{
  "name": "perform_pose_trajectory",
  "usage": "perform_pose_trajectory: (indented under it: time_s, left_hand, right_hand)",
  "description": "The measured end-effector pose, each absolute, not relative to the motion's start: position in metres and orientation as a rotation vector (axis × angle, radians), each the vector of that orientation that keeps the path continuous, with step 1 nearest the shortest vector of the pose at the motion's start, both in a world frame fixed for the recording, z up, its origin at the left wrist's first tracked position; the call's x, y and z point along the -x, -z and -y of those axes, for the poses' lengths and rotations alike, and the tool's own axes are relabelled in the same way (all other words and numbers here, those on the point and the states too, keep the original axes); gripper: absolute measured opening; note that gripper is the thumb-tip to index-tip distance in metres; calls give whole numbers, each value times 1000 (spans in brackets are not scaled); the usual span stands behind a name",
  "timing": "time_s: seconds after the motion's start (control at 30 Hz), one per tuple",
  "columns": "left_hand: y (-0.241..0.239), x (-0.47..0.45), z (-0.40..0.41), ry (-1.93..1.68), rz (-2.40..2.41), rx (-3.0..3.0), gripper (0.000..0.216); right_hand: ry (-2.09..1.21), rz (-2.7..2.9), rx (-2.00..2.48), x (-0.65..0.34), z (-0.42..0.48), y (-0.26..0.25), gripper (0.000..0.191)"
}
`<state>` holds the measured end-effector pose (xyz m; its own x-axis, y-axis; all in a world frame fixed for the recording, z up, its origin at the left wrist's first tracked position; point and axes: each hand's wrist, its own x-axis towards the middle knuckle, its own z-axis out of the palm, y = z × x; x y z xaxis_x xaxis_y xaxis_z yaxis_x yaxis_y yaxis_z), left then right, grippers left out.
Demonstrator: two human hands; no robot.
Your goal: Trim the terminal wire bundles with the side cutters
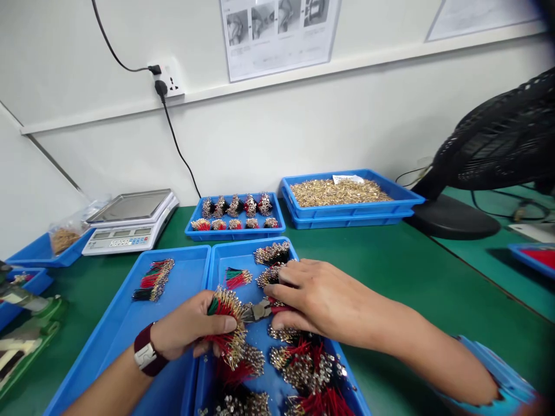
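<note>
My left hand (202, 325) is closed round a bundle of short red and green wires (229, 326) with gold metal ends, held over the right-hand blue tray (255, 245). Diagonal cutting pliers (259, 311) with red handles are gripped in my right hand (314, 294). Their jaw tips reach the edge of the bundle; whether they touch a wire I cannot tell. Beneath my hands, more wire bundles (303, 367) with metal ends lie in the tray. A small loose group of wires (237, 277) rests near its far left side.
The left blue tray (117, 306) holds a row of wires (154, 280). Behind stand a scale (130, 222), a tray of bundles (236, 234) and stacked trays (353, 214) of gold parts. A black fan (489, 150) is at right, a green fixture (34, 332) at left.
</note>
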<state>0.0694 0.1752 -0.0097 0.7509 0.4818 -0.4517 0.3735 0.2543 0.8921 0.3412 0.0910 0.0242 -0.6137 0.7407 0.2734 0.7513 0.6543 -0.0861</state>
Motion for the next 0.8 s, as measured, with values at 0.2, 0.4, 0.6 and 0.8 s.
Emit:
perform_pose_trajectory:
  time_s: [0.2,0.4,0.6,0.8]
  left_hand:
    - [16,-63,-181,-4,-708,-1275,48]
    - [22,-59,-183,14,-654,-1184,41]
    - [20,-61,-183,38,-678,-1155,46]
    - [23,-62,-182,-1,-682,-1142,45]
  right_hand:
    - [-26,2622,1163,-338,-91,-23,49]
    - [-72,2634,1142,-335,-91,-23,48]
    - [-89,2645,1116,-335,-91,-23,49]
    - [-85,2656,1125,-335,-91,-22,46]
